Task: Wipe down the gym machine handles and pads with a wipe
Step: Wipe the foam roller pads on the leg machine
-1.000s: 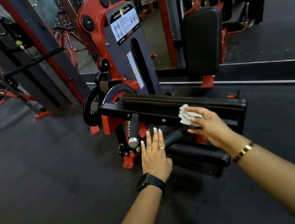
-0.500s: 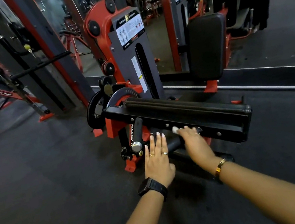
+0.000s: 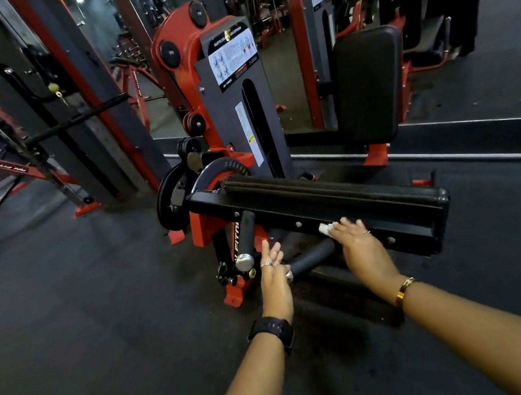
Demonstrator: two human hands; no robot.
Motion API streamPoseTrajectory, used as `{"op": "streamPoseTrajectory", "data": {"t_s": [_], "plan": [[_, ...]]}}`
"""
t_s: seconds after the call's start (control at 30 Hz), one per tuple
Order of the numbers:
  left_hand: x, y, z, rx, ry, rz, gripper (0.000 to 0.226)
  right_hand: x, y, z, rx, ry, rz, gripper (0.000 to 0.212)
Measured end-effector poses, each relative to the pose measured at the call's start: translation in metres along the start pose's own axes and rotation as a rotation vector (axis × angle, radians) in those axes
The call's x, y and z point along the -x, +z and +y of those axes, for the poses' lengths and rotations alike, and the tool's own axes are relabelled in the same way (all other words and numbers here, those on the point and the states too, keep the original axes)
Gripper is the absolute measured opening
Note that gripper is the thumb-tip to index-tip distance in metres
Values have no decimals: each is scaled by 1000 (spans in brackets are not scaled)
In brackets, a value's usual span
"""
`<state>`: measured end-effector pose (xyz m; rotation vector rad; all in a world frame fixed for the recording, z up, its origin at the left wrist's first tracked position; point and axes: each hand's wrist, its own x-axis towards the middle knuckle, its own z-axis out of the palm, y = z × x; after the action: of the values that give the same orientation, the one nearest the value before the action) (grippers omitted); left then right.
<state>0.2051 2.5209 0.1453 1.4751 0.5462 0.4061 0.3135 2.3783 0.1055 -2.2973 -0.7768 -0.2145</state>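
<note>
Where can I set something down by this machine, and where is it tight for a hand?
Free: the dark floor left of the red foot, out to the red rack, and the floor under both forearms. Crowded: under the black beam, where the left hand, the right hand with the wipe and the low handle sit close.
</note>
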Motion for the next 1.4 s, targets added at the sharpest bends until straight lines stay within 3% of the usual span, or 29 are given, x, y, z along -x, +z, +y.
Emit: {"op": "streamPoseTrajectory", "data": {"t_s": [0.1, 0.23, 0.4, 0.57, 0.63, 0.7, 0.83, 1.0, 1.07, 1.23, 1.3, 1.4], "plan": [[-3, 2, 6, 232, -83, 70, 52, 11, 18, -53, -207, 37, 63, 50], [5, 0, 9, 469, -146, 132, 46, 43, 36, -98, -331, -149, -4, 59], [0, -4, 6, 489, -171, 142, 51, 57, 27, -33, -84, -327, -39, 59], [-2, -2, 8, 546, -212, 126, 56, 25, 8, 4, 37, -106, 36, 62], [-1, -2, 9, 560, -233, 123, 58, 17, 9, -7, -45, 24, 73, 61], [-1, -5, 10, 585, -253, 131, 61, 14, 10, -38, -181, 43, 92, 55], [-1, -13, 7, 624, -287, 134, 70, 14, 14, -93, -267, -121, -105, 38], [-5, -16, 3, 593, -308, 141, 76, -11, 20, -104, 7, -220, -312, 27], [-6, -16, 3, 599, -337, 147, 75, -13, 20, -103, 102, -358, -382, 27], [-7, -16, -1, 656, -368, 163, 77, -10, 28, -72, 322, -1030, -263, 27], [-5, -15, -3, 666, -363, 147, 77, -12, 24, -58, 351, -1161, -263, 29], [-7, -14, -3, 645, -332, 81, 69, -12, 12, -44, 363, -1210, -269, 36]]}}
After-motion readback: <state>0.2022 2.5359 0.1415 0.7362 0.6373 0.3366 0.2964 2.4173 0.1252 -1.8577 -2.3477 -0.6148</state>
